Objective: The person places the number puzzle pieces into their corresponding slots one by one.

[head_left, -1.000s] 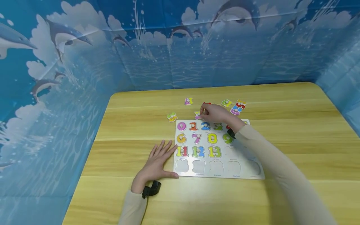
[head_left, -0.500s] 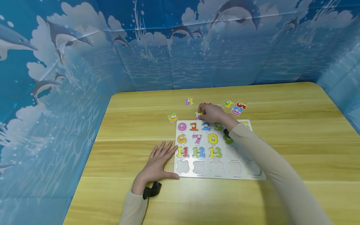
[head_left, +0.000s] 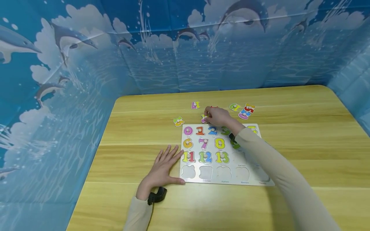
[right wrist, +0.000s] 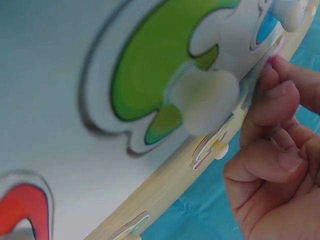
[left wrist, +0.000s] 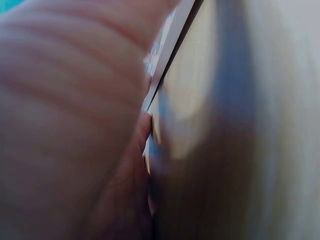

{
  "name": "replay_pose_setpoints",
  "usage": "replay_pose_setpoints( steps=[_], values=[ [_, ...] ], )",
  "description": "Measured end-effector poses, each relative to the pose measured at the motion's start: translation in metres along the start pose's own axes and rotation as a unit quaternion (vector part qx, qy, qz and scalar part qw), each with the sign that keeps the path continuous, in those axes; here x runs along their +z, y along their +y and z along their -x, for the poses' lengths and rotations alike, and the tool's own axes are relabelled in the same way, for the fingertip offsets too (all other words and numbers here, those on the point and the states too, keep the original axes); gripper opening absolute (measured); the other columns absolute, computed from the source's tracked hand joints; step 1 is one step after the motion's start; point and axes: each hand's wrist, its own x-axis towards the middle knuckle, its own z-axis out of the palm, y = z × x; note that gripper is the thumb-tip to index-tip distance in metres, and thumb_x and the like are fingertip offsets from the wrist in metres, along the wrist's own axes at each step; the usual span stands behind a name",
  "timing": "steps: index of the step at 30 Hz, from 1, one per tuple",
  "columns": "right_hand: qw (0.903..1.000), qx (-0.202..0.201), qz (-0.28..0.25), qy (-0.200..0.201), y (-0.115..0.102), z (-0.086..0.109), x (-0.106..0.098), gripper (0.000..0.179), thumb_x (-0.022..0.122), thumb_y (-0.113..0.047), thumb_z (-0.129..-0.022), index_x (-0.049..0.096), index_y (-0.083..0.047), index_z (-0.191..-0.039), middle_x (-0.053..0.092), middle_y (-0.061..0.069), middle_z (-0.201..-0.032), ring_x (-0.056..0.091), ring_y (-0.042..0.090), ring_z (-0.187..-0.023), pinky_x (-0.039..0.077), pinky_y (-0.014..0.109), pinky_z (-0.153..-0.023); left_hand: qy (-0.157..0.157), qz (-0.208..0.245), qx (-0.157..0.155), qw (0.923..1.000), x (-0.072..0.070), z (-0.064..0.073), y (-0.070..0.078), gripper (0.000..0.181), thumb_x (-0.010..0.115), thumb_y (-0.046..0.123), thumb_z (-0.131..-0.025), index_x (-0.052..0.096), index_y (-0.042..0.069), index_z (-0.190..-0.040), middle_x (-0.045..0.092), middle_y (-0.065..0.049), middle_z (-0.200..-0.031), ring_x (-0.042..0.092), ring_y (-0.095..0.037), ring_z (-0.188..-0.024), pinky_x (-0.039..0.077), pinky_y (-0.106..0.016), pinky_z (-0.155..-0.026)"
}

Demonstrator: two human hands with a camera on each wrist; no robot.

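A white number puzzle board (head_left: 253, 179) lies on the table, its upper rows filled with coloured knobbed numerals. Beside its left edge my left hand (head_left: 160, 170) lies flat with fingers spread, fingertips and thumb touching the edge. In the left wrist view the palm and blur hide most of the scene. Past the top edge, my right hand (head_left: 217, 116) pinches a pink-and-yellow number piece (head_left: 203, 119); the fingers cover part of it, so its numeral is unclear. The right wrist view shows curled fingers (right wrist: 280, 107) with a sliver of pink at the tips, near the green 3 (right wrist: 145, 70).
Loose pieces lie beyond the board: a green-and-orange one (head_left: 178, 121), a purple-and-yellow one (head_left: 195, 105), a green-and-yellow one (head_left: 234, 107), and a red one (head_left: 249, 108) touching a blue-and-purple one (head_left: 244, 114). A dolphin-print cloth (head_left: 188, 64) hangs behind the table.
My right hand has shifted slightly left over the pink-and-yellow piece, its forearm covering more of the board's right side. The left hand has stayed in place.
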Motion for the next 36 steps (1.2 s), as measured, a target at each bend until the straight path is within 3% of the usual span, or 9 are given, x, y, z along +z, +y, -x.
replay_pose_setpoints(
  steps=[10, 22, 30, 36],
  values=[
    [0.9998, -0.003, 0.003, 0.02, 0.002, 0.022, -0.011, 0.02, 0.059, -0.026, -0.095, 0.051, -0.007, -0.095, 0.05, 0.005, -0.071, 0.045, 0.02, -0.059, 0.031, 0.031, -0.052, -0.007, 0.0, -0.009, 0.9999, 0.0, -0.001, 0.0, 0.108, 0.073, 0.063, -0.069, 0.018, 0.023, -0.153, 0.004, -0.002, -0.159, -0.007, -0.025, -0.143, -0.008, -0.044, -0.112],
    [0.999, -0.028, 0.033, -0.007, 0.003, 0.087, -0.02, 0.023, 0.059, -0.028, -0.095, 0.049, -0.008, -0.09, 0.044, 0.002, -0.061, 0.041, 0.016, -0.05, 0.028, 0.028, -0.047, 0.003, 0.004, -0.001, 1.0, -0.002, -0.001, 0.003, 0.108, 0.074, 0.063, -0.068, 0.021, 0.021, -0.153, 0.008, -0.004, -0.158, -0.004, -0.028, -0.143, -0.005, -0.047, -0.112],
    [0.994, -0.053, 0.082, -0.048, 0.013, 0.13, -0.014, 0.022, 0.063, -0.026, -0.092, 0.049, -0.013, -0.082, 0.041, -0.003, -0.059, 0.04, 0.012, -0.051, 0.027, 0.026, -0.048, -0.007, -0.001, -0.008, 0.9999, 0.001, -0.001, 0.001, 0.107, 0.072, 0.065, -0.069, 0.018, 0.024, -0.153, 0.004, -0.001, -0.159, -0.007, -0.025, -0.143, -0.008, -0.043, -0.112],
    [0.9901, -0.062, 0.074, -0.101, 0.023, 0.149, -0.01, 0.025, 0.064, -0.025, -0.091, 0.046, -0.017, -0.077, 0.037, -0.005, -0.059, 0.037, 0.01, -0.052, 0.026, 0.025, -0.051, -0.006, 0.002, -0.009, 0.9999, 0.001, -0.001, 0.0, 0.108, 0.072, 0.065, -0.069, 0.018, 0.025, -0.153, 0.004, 0.0, -0.159, -0.007, -0.025, -0.143, -0.008, -0.043, -0.112]
  ],
)
